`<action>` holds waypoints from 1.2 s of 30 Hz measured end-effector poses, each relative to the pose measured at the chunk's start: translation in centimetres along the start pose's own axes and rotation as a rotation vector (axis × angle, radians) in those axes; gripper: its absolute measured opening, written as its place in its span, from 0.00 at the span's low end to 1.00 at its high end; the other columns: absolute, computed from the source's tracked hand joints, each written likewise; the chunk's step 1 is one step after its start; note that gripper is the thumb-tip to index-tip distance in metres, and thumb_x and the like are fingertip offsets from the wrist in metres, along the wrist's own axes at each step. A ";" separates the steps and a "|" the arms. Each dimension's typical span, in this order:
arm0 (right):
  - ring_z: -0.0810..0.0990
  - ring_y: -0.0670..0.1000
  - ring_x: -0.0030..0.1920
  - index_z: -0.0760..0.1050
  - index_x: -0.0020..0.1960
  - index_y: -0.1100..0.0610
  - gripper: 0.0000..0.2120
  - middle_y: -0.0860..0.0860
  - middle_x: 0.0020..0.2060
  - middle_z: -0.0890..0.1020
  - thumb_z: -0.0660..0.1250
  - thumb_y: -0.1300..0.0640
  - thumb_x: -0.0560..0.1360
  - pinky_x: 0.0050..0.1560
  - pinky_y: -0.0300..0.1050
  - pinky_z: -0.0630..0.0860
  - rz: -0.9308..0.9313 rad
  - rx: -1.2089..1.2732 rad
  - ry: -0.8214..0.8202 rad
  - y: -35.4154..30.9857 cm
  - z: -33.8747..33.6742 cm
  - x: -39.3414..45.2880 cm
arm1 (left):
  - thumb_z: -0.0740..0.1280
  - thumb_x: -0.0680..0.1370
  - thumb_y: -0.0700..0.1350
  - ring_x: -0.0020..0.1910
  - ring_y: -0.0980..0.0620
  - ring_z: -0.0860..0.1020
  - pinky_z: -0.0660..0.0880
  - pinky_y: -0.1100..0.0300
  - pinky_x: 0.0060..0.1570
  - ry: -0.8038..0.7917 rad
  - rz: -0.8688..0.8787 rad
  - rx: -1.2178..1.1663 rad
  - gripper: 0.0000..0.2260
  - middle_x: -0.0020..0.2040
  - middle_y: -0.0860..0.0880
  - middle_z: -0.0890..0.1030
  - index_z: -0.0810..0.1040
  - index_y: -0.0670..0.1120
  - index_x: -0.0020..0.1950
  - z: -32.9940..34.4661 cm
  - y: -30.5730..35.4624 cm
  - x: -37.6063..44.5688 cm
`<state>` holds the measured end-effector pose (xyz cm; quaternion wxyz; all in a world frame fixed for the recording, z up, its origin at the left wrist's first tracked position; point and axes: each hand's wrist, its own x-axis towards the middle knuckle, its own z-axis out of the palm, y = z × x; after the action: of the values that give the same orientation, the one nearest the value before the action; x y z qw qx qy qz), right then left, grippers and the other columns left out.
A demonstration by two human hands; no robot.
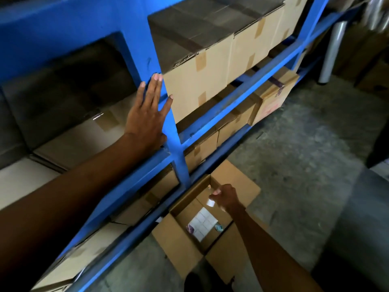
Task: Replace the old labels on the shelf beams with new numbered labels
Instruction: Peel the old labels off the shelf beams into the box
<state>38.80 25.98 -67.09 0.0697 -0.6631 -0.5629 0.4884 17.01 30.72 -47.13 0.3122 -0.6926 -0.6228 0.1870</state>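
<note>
Lower centre of the frame: I see an open carton (185, 243) on the concrete floor (294, 186), flaps spread, standing against the foot of the blue rack. Inside it, on the bottom, lies a white label sheet (203, 225) divided into rectangles, with a small bluish object (219, 228) just beside it that is too small to identify.

Above the carton's mouth, my right hand (226, 198) reaches down from the lower right. Its fingers are curled, pinching a small pale piece (211, 202), which appears to be a label; blur prevents me from reading it or confirming a firm grip.

Left of centre: my left hand (147, 116) is spread flat, fingers extended and slightly splayed, holding nothing. The palm lies near the junction of the blue upright (168, 114) and a horizontal beam (134, 180), and the fingertips rest on the upright beside a sealed box (195, 89). I cannot make out any label on the beam faces in view.

Upper centre and right: further taped boxes (252, 43) stand in a row on the shelf level, and more boxes (271, 98) fill the tier below, one tilted outward. Upper left: the bay is dim, with flat cardboard (88, 131) lying in it. Far upper right: a grey post (332, 51) stands on the floor.
</note>
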 end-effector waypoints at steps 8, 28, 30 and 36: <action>0.81 0.57 0.52 0.79 0.50 0.67 0.11 0.60 0.51 0.82 0.72 0.63 0.69 0.55 0.47 0.76 0.008 0.065 0.065 0.2 0.7 0.4 | 0.59 0.70 0.68 0.76 0.36 0.42 0.45 0.43 0.73 -0.007 0.001 0.080 0.43 0.75 0.31 0.42 0.49 0.48 0.77 -0.2 -0.1 0.0; 0.82 0.56 0.45 0.81 0.39 0.60 0.05 0.60 0.44 0.83 0.67 0.65 0.67 0.48 0.44 0.78 -0.070 0.152 0.148 0.9 -2.9 1.0 | 0.57 0.76 0.59 0.73 0.30 0.40 0.46 0.40 0.73 -0.064 0.007 0.043 0.31 0.77 0.37 0.44 0.59 0.43 0.74 -1.3 0.8 0.0; 0.80 0.52 0.39 0.80 0.37 0.57 0.06 0.56 0.38 0.82 0.66 0.65 0.68 0.43 0.41 0.77 -0.123 0.116 0.171 -0.5 -4.1 0.5 | 0.59 0.75 0.60 0.73 0.29 0.40 0.45 0.39 0.74 -0.093 0.024 -0.032 0.32 0.77 0.38 0.47 0.60 0.43 0.73 -1.9 0.7 0.0; 0.81 0.55 0.47 0.80 0.50 0.61 0.09 0.59 0.47 0.83 0.65 0.58 0.74 0.48 0.47 0.77 -0.317 0.026 0.296 -8.1 -12.8 -0.3 | 0.62 0.74 0.56 0.76 0.38 0.46 0.44 0.42 0.73 0.032 0.081 -0.231 0.31 0.77 0.39 0.50 0.60 0.43 0.73 -7.6 -0.5 3.8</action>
<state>42.59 34.48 -55.18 0.2360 -0.6301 -0.6374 0.3755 22.08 32.93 -40.72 0.2325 -0.7514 -0.6066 0.1156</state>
